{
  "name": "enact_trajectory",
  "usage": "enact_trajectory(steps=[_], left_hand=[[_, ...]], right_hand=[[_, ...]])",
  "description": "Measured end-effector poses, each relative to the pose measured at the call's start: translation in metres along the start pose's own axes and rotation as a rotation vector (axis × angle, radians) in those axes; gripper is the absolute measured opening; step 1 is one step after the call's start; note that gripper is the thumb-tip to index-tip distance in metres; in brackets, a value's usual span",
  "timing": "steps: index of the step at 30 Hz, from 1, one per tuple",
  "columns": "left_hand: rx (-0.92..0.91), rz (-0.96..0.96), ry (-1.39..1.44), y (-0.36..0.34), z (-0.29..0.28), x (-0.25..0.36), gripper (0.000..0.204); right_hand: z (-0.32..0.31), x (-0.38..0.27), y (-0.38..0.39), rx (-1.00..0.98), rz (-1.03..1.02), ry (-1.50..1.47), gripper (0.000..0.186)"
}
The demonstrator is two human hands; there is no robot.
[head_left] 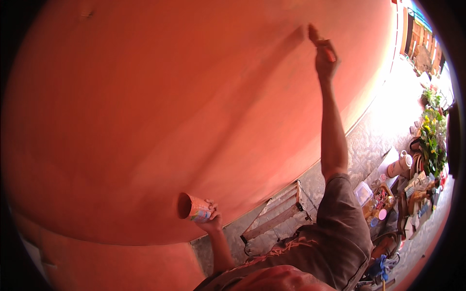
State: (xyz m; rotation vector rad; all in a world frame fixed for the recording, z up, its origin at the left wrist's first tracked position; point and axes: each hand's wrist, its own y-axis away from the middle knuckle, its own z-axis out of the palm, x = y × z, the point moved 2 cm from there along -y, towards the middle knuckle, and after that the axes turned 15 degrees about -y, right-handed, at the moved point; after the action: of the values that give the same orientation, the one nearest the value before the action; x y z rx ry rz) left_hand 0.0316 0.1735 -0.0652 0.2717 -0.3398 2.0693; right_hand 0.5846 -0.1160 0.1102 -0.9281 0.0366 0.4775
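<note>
An orange-red painted wall [160, 106] fills most of the head view. My right arm reaches far up along it, and my right hand [327, 63] is closed round a paintbrush [314, 35]. The bristles point up and left, close to the wall; whether they touch it I cannot tell. Lower down, my left hand [211, 216] grips a paint can [196, 209] with a printed label. Its mouth is tilted to the left, and the inside looks orange-brown and dark. The paint level inside cannot be made out. A long shadow of my right arm runs across the wall.
A stepladder [274, 216] stands on the patterned floor [361, 140] below me. To the right are a table with jars and small items [381, 203], a white-lidded jug [400, 164], potted plants [432, 128] and a wooden fence [422, 41].
</note>
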Motion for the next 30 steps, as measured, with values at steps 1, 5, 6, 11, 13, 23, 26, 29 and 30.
enact_trajectory(steps=[1,5,6,11,13,23,26,29,30], left_hand=[[0.003,-0.004,-0.004,-0.004,-0.001,-0.002,0.068],[0.026,-0.007,-0.017,0.007,-0.001,0.006,0.067],[0.029,0.007,-0.022,0.008,0.000,0.004,0.066],[0.000,-0.019,-0.072,-0.002,0.019,0.000,0.064],[-0.029,-0.034,-0.091,-0.005,0.031,-0.003,0.063],[0.046,0.041,-0.071,0.008,0.038,-0.017,0.065],[0.039,0.035,-0.079,0.004,0.041,-0.019,0.063],[0.057,0.041,-0.067,0.007,0.037,-0.022,0.067],[0.059,0.039,-0.072,0.005,0.040,-0.023,0.068]], right_hand=[[-0.001,0.015,0.019,-0.037,0.064,0.250,0.016],[0.122,-0.093,0.126,-0.497,-0.041,0.084,0.021],[0.146,-0.123,0.139,-0.614,-0.052,-0.057,0.017],[0.149,-0.126,0.158,-0.865,0.293,-0.401,0.030],[0.114,-0.061,0.135,-0.567,0.318,-0.414,0.020],[-0.008,0.008,-0.047,0.118,0.078,0.318,0.006],[0.036,0.006,0.012,-0.146,-0.099,0.332,0.025],[0.120,-0.092,0.071,-0.519,-0.050,0.019,0.033],[0.137,-0.112,0.090,-0.691,0.004,-0.042,0.029]])
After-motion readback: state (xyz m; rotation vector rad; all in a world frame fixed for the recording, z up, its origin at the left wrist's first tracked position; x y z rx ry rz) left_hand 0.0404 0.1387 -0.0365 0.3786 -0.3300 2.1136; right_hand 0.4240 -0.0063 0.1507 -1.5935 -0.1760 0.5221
